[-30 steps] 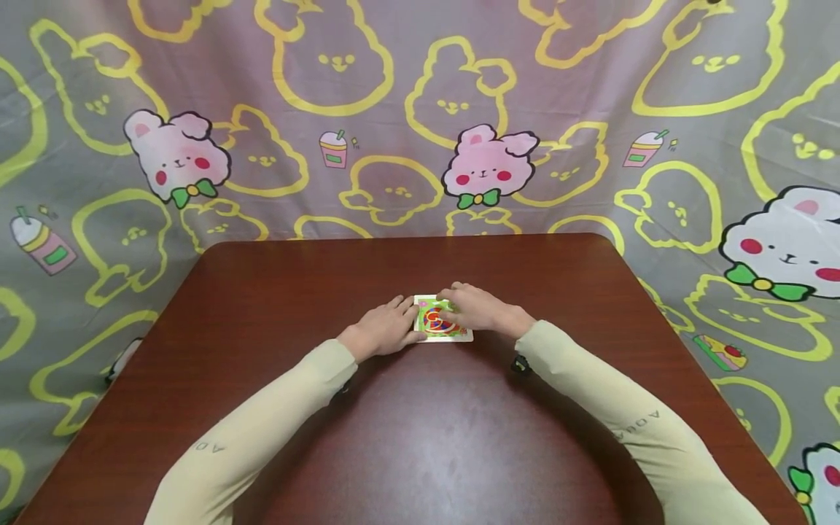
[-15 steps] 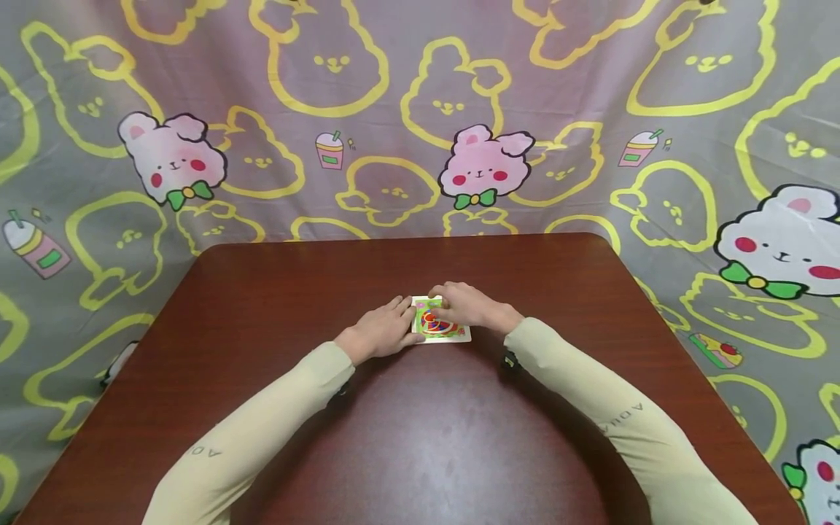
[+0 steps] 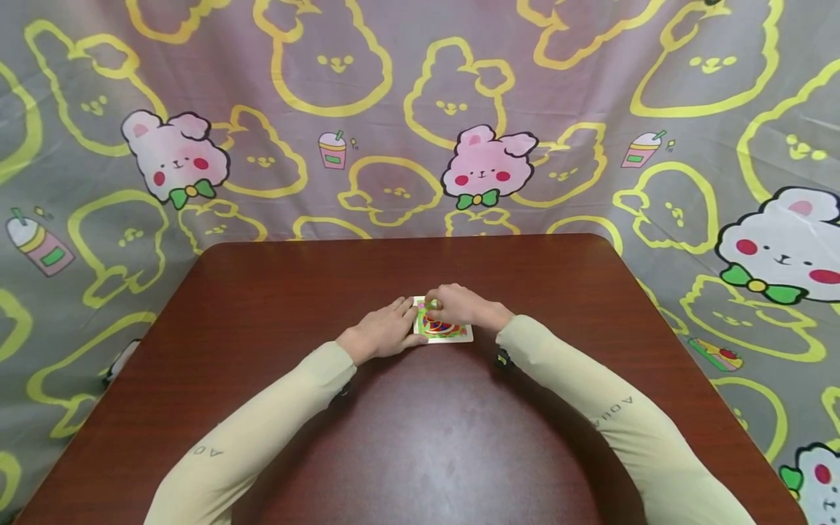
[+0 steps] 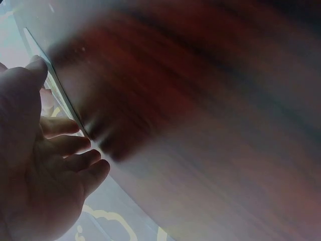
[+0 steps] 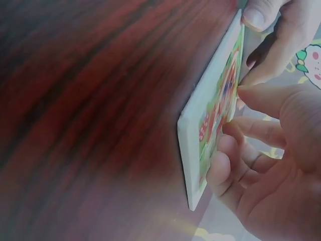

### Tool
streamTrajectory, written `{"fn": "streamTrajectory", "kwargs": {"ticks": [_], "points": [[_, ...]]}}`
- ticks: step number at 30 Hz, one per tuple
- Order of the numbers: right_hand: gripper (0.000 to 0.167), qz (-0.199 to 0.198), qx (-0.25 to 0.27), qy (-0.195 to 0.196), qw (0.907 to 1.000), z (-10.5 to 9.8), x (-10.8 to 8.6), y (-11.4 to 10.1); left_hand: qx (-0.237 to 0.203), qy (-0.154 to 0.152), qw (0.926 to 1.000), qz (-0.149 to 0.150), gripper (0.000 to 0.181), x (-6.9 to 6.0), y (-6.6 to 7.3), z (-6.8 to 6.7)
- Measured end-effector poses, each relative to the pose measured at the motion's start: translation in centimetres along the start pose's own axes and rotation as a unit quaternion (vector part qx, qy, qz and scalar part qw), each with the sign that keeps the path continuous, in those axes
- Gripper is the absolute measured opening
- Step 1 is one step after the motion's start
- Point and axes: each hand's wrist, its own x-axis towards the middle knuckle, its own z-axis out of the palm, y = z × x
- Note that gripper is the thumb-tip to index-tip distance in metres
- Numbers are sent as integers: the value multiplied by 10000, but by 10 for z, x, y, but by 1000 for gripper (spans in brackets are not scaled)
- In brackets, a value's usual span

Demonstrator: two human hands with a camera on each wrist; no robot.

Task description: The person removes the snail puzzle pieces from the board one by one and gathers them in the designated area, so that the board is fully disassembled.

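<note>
A small flat board [image 3: 453, 337] with a white rim and a bright green, red and blue picture lies on the table. My left hand [image 3: 382, 329] rests along its left side, fingers extended and thumb at the near edge. In the right wrist view, the left thumb [image 5: 255, 17] touches the board's corner. My right hand [image 3: 464, 305] is over the right part of the board. Its thumb and index finger pinch what looks like a thin picture piece [image 5: 232, 104] at the board's surface; the other fingers curl beside it. The hand hides part of the picture.
The brown table [image 3: 420, 437] has rounded far corners. A patterned curtain [image 3: 394, 87] with rabbit figures hangs behind it and along both sides. Light long sleeves [image 3: 256, 430] cover both forearms, with dark bands near the wrists.
My right hand has shifted slightly left over the board, and its fingers have drawn together and curled. More of the picture's middle is covered. The left hand and the board have stayed in place.
</note>
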Motion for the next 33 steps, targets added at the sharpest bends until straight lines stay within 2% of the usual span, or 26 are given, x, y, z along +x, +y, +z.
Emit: {"fn": "streamTrajectory", "kwargs": {"ticks": [4,10,16,23,28,33], "points": [[32,107,-60,-6,9999,0,-1,3,-4,-25,10000,10,76,3,1,-1],[40,364,381,-210,9984,-2,-2,3,-9,-128,9999,10,77,3,-1,-3],[41,232,516,-237,9981,3,3,-1,-7,-188,9998,-58,79,-5,-6,-1],[39,239,370,-172,9989,4,2,3,-26,-163,9999,-10,79,-4,-2,-2],[39,290,568,-202,9978,5,5,1,-31,-95,9999,-37,78,-5,-3,-1],[38,427,683,-257,9964,3,4,3,67,-66,10000,25,78,0,-1,0]]}}
